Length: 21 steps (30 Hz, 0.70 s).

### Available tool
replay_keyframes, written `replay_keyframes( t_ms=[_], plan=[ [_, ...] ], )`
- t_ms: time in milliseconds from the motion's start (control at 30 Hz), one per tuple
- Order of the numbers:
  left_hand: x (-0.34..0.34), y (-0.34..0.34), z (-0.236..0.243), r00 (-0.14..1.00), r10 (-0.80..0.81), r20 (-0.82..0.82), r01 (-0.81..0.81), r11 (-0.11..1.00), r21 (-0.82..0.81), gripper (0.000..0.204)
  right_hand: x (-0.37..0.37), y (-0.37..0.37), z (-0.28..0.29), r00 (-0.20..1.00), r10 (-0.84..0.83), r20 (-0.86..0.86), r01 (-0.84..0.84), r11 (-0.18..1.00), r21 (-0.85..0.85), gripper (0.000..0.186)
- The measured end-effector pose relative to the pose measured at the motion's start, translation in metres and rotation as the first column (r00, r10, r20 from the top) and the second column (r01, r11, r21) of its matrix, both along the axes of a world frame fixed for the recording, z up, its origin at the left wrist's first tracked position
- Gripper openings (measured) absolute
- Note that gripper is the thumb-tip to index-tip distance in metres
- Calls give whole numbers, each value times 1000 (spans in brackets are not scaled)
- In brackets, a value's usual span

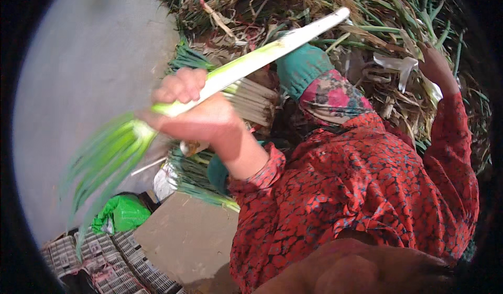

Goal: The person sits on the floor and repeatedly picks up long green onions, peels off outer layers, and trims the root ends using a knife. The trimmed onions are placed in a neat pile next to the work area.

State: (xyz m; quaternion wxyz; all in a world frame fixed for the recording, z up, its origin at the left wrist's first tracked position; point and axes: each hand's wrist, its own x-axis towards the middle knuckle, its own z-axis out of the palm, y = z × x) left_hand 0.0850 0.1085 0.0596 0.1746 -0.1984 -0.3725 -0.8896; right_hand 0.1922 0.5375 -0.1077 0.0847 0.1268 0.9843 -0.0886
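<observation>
My left hand (186, 97) is closed around a long green onion (251, 61) near where its leaves fan out. The white root end points up and to the right, while the green leaves hang down to the left, smeared by motion. My right hand (436, 69) reaches into the heap of onions and dry leaves (398, 11) at the upper right. Its fingers are partly lost among the stalks, so their grip is unclear. A pale peeled leaf (403, 66) lies beside it. Behind my left wrist is a laid-out bundle of white onion stalks (251, 103).
More green onions (191, 176) lie below my left forearm. A bright green bag (123, 213) sits at the lower left near slatted grey panels (112, 260) and a flat brown board (188, 236). Pale grey floor (89, 74) spreads at left. My knee wears a teal cover (304, 69).
</observation>
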Motion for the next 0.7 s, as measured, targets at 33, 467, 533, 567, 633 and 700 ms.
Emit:
replay_keyframes(
  t_ms=[33,467,533,567,633,700],
  plan=[
    [-1,0,-5,1000,-1,30,1,1000,-6,51,-6,-23,19,956,167,-243,-188,980,-65,49],
    [-20,-13,-24,939,-16,343,55,993,-104,45,-64,-179,65,604,497,-622,-710,691,-137,53],
    [-18,-17,-33,947,-24,321,87,979,-184,46,-62,-175,51,608,491,-624,-716,679,-163,49],
    [-17,-18,-37,949,-35,312,108,969,-221,47,-61,-173,48,613,491,-619,-727,658,-197,49],
    [-16,-15,-43,924,8,383,85,971,-225,48,-60,-169,41,645,443,-622,-715,637,-288,40],
    [-15,-7,-46,910,12,414,87,972,-220,49,-59,-161,34,674,435,-597,-689,661,-297,33]
  ],
)
